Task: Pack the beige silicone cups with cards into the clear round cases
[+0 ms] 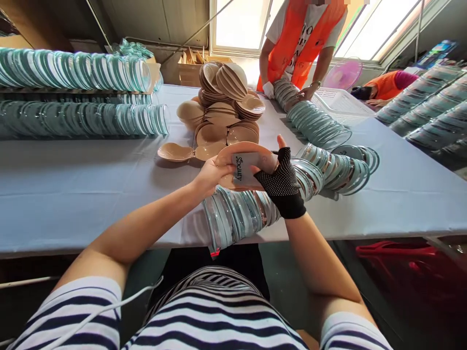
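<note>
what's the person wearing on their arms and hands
The left hand is bare, with no glove or ring visible. The right hand wears a black fingerless glove covered in small white dots, with a plain black cuff at the wrist. Both forearms are uncovered; short sleeves with navy and white stripes end above the elbows. A thin white cable runs across the left sleeve.

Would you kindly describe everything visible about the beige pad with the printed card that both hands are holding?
The beige pad is a smooth, rounded, foam-like cup with a pale card printed in dark script lying against it. The bare left hand grips its left edge, the gloved right hand its right, holding it above the row of clear round cases.
</note>
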Motion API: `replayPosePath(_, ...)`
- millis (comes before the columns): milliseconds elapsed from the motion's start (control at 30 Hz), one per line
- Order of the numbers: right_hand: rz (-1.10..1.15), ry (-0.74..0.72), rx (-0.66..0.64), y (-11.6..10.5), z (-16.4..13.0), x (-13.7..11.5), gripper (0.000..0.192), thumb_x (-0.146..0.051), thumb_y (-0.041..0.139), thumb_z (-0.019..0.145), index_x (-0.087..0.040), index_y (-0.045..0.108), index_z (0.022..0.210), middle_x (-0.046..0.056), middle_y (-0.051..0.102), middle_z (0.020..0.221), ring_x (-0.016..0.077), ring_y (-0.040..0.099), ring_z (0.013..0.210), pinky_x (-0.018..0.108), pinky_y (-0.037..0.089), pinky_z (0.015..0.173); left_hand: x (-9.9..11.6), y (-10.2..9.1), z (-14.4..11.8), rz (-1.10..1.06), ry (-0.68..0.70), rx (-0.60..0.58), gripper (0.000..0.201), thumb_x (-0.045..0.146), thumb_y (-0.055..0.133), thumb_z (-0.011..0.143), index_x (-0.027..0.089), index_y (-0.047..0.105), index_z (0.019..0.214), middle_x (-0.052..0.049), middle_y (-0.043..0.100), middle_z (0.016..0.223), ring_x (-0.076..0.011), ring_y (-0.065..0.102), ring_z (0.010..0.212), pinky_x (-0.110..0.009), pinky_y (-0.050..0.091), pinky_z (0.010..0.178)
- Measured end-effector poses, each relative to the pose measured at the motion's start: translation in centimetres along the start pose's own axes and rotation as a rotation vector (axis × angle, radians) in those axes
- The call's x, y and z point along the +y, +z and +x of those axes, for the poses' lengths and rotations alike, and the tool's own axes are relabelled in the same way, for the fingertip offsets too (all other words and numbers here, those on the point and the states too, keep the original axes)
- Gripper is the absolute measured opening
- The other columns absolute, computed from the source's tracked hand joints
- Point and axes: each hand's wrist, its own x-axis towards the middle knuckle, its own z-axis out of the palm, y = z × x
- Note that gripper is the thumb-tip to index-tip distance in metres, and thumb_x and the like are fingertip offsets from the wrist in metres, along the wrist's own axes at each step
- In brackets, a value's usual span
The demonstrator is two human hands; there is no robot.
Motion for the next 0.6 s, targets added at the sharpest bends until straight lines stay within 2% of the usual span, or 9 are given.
replayPosePath(100, -0.084, -0.037, -0.014, -0.1, 0.6, -0.1, 0.092, -0.048, 0.067, 0.08, -0.018, 0.024, 0.155, 0.016, 0.047, 0.149, 0.0292, 0.056, 0.126, 0.044, 0.049, 0.106, -0.2, -0.6, 0.5, 0.03, 0.024, -0.008, 0.053, 0.023, 0.085, 0.067, 0.012, 0.071, 0.117, -0.017, 0.074, 0.112, -0.0382, 0.069, 0.108, -0.051, 0.056, 0.094)
replayPosePath(200, -0.096, -0.04, -0.072, 0.0, 1.0, -0.3, 0.089, -0.05, 0.066, 0.082, -0.018, 0.025, 0.155, 0.016, 0.05, 0.147, 0.0296, 0.057, 0.126, 0.045, 0.049, 0.107, -0.2, -0.8, 0.7, 0.014, 0.014, -0.011, 0.056, 0.026, 0.087, 0.065, 0.014, 0.071, 0.117, -0.015, 0.075, 0.11, -0.0376, 0.069, 0.107, -0.052, 0.055, 0.095)
replayPosePath(300, 0.04, -0.033, -0.09, 0.0, 0.9, -0.6, 0.092, -0.058, 0.064, 0.082, -0.017, 0.025, 0.155, 0.016, 0.05, 0.148, 0.0295, 0.056, 0.127, 0.044, 0.048, 0.108, -0.2, -1.1, 0.8, 0.075, 0.05, 0.053, 0.049, 0.024, 0.087, 0.063, 0.013, 0.074, 0.109, -0.013, 0.076, 0.108, -0.0354, 0.069, 0.106, -0.05, 0.055, 0.096)
replayPosePath(367, 0.202, 0.013, -0.095, -0.2, 0.7, -0.6, 0.088, -0.064, 0.056, 0.087, -0.018, 0.024, 0.155, 0.015, 0.051, 0.147, 0.0282, 0.057, 0.128, 0.044, 0.05, 0.106, 0.1, -1.4, 0.8, 0.13, 0.076, 0.025, 0.046, 0.022, 0.083, 0.067, 0.013, 0.073, 0.111, -0.012, 0.075, 0.112, -0.0349, 0.067, 0.112, -0.05, 0.054, 0.099)
replayPosePath(433, 0.346, 0.063, -0.16, -0.3, 0.5, -0.6, 0.077, -0.065, 0.041, 0.094, -0.02, 0.024, 0.155, 0.014, 0.057, 0.142, 0.0262, 0.061, 0.123, 0.044, 0.055, 0.099, 0.2, -1.8, 0.8, 0.169, 0.096, -0.014, 0.047, 0.022, 0.082, 0.069, 0.013, 0.072, 0.114, -0.011, 0.073, 0.117, -0.0343, 0.063, 0.118, -0.049, 0.051, 0.103)
replayPosePath(467, 0.38, 0.07, -0.222, -0.3, 0.5, -0.6, 0.071, -0.063, 0.034, 0.097, -0.02, 0.028, 0.154, 0.013, 0.06, 0.138, 0.0249, 0.064, 0.119, 0.044, 0.057, 0.096, 0.2, -2.0, 0.8, 0.177, 0.103, -0.03, 0.048, 0.022, 0.082, 0.069, 0.014, 0.072, 0.115, -0.01, 0.073, 0.118, -0.0336, 0.063, 0.119, -0.048, 0.051, 0.104)
replayPosePath(533, 0.358, 0.048, -0.344, -0.1, 0.8, -0.5, 0.06, -0.058, 0.026, 0.101, -0.021, 0.046, 0.144, 0.01, 0.067, 0.129, 0.0222, 0.068, 0.111, 0.041, 0.059, 0.092, 0.1, -2.4, 0.8, 0.191, 0.103, -0.074, 0.05, 0.025, 0.082, 0.07, 0.016, 0.071, 0.118, -0.008, 0.073, 0.118, -0.0322, 0.064, 0.118, -0.047, 0.052, 0.103)
replayPosePath(600, 0.259, 0.023, -0.372, 0.3, 1.4, -0.2, 0.056, -0.055, 0.027, 0.102, -0.021, 0.064, 0.125, 0.008, 0.073, 0.116, 0.02, 0.071, 0.103, 0.037, 0.06, 0.088, 0.0, -2.8, 0.8, 0.23, 0.108, -0.11, 0.052, 0.028, 0.082, 0.071, 0.019, 0.069, 0.121, -0.007, 0.073, 0.117, -0.0314, 0.066, 0.113, -0.047, 0.054, 0.099)
